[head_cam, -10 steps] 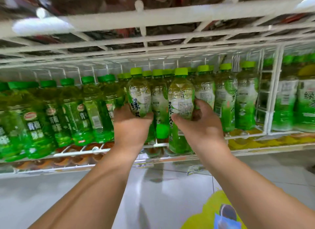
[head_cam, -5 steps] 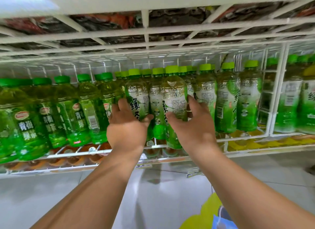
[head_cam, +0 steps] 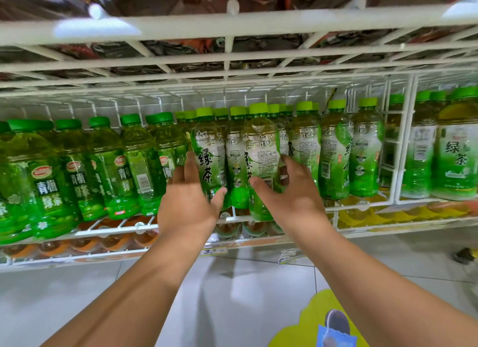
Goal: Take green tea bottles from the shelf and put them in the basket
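Green tea bottles with light green caps and white-green labels fill the middle of the white wire shelf (head_cam: 362, 204). My left hand (head_cam: 188, 199) holds the left front bottle (head_cam: 209, 155), fingers up its left side and thumb across its lower front. In my right hand (head_cam: 292, 194) is the neighbouring bottle (head_cam: 261, 150), thumb in front and fingers round its right side. That bottle's base hangs in front of the shelf's front rail. No basket is in view.
Darker green plum tea bottles (head_cam: 77, 171) fill the shelf's left part, and larger green tea bottles (head_cam: 455, 160) stand past a wire divider at right. A wire shelf (head_cam: 232, 26) hangs close overhead. Orange drinks lie on the tier below. Grey tiled floor (head_cam: 232, 308) lies beneath.
Both hands' fingers have loosened from a tight wrap to a straighter hold. The two bottles now sit closer to the row on the shelf.
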Motion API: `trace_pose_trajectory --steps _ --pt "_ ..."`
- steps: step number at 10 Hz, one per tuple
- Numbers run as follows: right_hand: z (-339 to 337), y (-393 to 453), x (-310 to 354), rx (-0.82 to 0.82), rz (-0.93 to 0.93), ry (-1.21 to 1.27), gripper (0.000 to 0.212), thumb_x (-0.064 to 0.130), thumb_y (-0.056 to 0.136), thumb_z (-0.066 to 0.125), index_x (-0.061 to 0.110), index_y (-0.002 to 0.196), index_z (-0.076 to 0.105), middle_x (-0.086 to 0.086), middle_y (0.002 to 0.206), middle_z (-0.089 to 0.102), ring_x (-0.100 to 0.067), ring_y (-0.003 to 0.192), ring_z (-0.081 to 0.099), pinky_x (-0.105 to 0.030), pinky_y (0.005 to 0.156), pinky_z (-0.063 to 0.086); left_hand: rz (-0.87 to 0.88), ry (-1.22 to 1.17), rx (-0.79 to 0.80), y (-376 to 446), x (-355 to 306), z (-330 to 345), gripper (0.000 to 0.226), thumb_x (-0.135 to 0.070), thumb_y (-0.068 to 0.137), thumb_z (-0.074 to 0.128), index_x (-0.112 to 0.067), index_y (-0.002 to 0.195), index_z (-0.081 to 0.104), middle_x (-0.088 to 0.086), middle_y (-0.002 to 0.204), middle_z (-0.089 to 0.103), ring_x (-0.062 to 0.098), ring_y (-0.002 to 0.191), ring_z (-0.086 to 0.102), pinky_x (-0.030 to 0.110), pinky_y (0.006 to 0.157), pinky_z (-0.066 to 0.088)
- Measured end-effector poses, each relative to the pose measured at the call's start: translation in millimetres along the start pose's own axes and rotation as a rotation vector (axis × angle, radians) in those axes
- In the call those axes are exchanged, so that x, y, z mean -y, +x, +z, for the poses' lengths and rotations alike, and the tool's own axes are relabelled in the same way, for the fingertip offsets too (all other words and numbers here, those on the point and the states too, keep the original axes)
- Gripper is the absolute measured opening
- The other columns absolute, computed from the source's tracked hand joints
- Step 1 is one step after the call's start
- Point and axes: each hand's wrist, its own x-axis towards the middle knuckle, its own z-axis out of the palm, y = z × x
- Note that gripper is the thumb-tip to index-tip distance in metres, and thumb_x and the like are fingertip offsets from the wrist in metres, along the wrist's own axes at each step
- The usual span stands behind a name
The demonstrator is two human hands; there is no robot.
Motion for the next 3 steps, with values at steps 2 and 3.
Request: trace_pose_trajectory --steps 2,3 --pt "-13 -25 7 -0.093 -0.082 -0.189 0.094 0.059 0.089 0.065 0.024 0.16 0.014 -0.006 0.158 0.026 -0.026 0.144 0.036 -0.038 0.109 0.044 0.111 0.076 0.073 -10 1 -35 0.094 -0.056 0.086 0.066 -0.021 0.159 0.016 0.014 0.148 0.038 0.036 0.128 0.046 0.047 0.092 0.054" --pt "-15 -43 15 -0.104 -0.191 -0.301 0.095 0.058 0.092 0.059 0.02 0.162 0.006 -0.007 0.163 0.017 -0.026 0.15 0.023 -0.04 0.115 0.039 0.141 0.197 0.044 -18 8 -55 0.089 -0.062 0.088 0.057 -0.023 0.159 0.02 0.013 0.152 0.035 0.036 0.131 0.041 0.046 0.1 0.049"
